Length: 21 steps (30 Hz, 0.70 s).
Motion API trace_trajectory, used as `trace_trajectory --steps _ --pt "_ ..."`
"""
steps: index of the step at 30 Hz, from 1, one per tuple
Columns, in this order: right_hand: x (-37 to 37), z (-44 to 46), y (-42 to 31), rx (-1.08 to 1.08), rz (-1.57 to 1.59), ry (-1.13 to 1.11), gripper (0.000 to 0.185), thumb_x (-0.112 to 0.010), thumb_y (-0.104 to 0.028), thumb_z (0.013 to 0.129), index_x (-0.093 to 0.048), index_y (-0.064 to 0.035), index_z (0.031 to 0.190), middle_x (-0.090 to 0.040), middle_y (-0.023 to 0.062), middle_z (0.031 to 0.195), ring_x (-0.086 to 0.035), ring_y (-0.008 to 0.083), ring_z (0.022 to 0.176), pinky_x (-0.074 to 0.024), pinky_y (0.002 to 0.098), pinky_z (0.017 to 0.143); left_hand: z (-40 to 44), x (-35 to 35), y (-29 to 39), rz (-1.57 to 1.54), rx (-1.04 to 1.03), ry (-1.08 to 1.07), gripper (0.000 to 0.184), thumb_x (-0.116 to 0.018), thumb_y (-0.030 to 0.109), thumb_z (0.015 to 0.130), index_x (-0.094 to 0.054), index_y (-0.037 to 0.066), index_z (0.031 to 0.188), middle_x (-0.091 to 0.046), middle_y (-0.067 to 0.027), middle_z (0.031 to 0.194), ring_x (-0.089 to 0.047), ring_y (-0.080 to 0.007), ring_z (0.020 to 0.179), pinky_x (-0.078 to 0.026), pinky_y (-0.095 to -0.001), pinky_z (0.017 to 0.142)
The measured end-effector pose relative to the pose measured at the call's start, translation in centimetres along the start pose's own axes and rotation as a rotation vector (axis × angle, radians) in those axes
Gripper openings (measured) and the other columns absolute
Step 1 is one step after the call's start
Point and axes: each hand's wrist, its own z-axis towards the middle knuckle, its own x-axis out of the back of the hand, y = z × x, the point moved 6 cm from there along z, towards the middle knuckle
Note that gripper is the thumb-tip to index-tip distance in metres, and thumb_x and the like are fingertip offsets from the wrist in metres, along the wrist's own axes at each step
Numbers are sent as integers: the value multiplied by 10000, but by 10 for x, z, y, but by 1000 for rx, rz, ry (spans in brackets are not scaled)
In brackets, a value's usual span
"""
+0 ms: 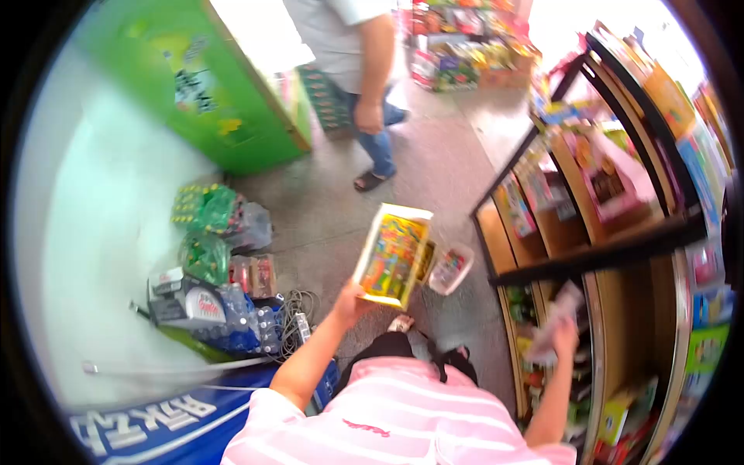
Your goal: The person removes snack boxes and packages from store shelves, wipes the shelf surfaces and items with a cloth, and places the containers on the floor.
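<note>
My left hand (353, 304) is closed on the lower left edge of a shallow yellow box (394, 252) with white edges and colourful goods or print inside; I cannot tell which. Off to the right, my right hand (566, 337) grips a pale pinkish cloth (559, 310), blurred by motion, at the shelf rack (589, 256). Below the held box on the floor stands a whitish plastic tub (451, 270) with small colourful items. Another small yellow box (425, 262) is partly hidden behind the held one.
Bottles and wrapped packs (205, 209) line the left wall, with a grey carton (186, 298), water bottles (240, 318) and coiled cables (298, 306). A green cabinet (201, 93) stands beyond. Another person (360, 70) is ahead, near stocked shelves (473, 46).
</note>
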Motion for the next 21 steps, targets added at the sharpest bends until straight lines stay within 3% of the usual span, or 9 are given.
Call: trace_trajectory --steps 1,2,5,7,9,10,13,14,21 --pt "-22 16 -62 -74 338 -170 307 -485 -146 823 -507 -6 1096 -564 79 991 -528 172 874 -431 307 751 7 4 -3 -44 76 -50 636 -426 177 635 -326 36 1247 -459 -135 1176 -487 -289 1046 -418 -421 879" --pt "-40 25 -93 258 460 -178 358 -475 -170 835 -477 -1 1150 -536 76 1100 -497 148 998 -382 301 854 1 18 -13 -11 125 2 629 -425 178 637 -334 27 1241 -467 -147 1160 -491 -295 1038 -419 -419 879" --pt "-56 56 -195 79 1239 -522 350 -446 -172 859 -441 -28 1178 -504 99 1145 -478 222 1053 -331 350 950 -7 35 12 44 103 110 538 -416 167 652 -403 -1 1163 -511 -155 1081 -536 -301 946 -443 -413 830" --pt "-50 66 -222 24 1580 -519 346 -409 -164 861 -436 -19 1174 -503 111 1136 -477 250 1056 -335 376 955 -12 35 29 2 50 125 536 -413 171 660 -407 -6 1166 -510 -154 1089 -527 -298 962 -442 -410 830" --pt "-52 69 -206 -81 1671 -599 364 -405 -194 854 -448 15 1150 -509 131 1136 -492 247 1033 -370 371 926 -9 40 23 20 63 134 587 -414 186 653 -379 19 1214 -507 -151 1099 -520 -293 971 -436 -405 835" --pt "-49 70 -175 -116 1778 -387 385 -401 -196 843 -442 36 1147 -491 168 1152 -478 281 1054 -353 393 941 2 31 19 49 76 126 590 -414 192 650 -381 33 1217 -508 -147 1097 -523 -287 964 -434 -400 834" --pt "-27 39 -164 -80 1845 -320 358 -367 -179 829 -485 3 1114 -534 155 1079 -496 289 1014 -356 410 936 -8 16 18 113 133 126 591 -414 204 640 -392 65 1214 -506 -135 1099 -520 -271 958 -428 -386 831" --pt "-23 38 -158 44 2025 -469 369 -375 -179 820 -482 11 1117 -529 160 1090 -503 292 1004 -366 416 925 -5 8 11 149 157 120 589 -417 207 640 -394 67 1212 -506 -129 1101 -519 -271 958 -418 -386 840" --pt "33 -8 -96 -141 1914 -330 370 -400 -239 851 -486 10 1110 -538 148 1078 -526 255 958 -392 386 890 15 -57 -56 168 279 -7 567 -429 228 656 -395 118 1211 -508 -103 1072 -509 -256 951 -405 -371 824"
